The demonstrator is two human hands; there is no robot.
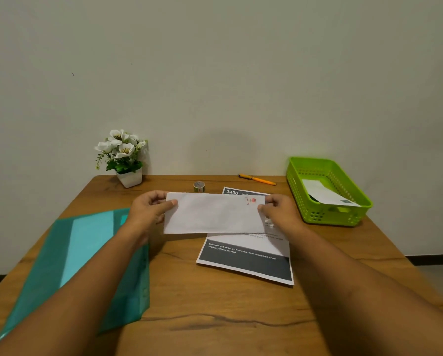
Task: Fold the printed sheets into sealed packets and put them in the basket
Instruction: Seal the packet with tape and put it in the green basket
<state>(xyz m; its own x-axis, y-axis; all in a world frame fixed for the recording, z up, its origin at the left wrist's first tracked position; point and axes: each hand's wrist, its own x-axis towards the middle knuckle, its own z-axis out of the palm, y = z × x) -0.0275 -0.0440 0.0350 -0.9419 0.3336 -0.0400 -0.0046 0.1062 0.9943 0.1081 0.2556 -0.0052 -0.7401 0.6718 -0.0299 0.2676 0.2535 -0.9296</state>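
A white folded packet (212, 214) with a small red sticker near its top right corner is held level above the table. My left hand (148, 209) pinches its left end and my right hand (279, 211) pinches its right end. Beneath it a printed sheet (246, 263) with a dark band and white text lies flat on the wooden table (215, 317). The green perforated basket (354, 186) stands at the back right, holding one folded white packet (323, 194). A small tape roll (199, 186) sits just behind the held packet.
A teal plastic folder (86, 265) lies on the left of the table under my left forearm. A white pot of white flowers (124, 158) stands at the back left. An orange pen (256, 179) lies at the back near the wall.
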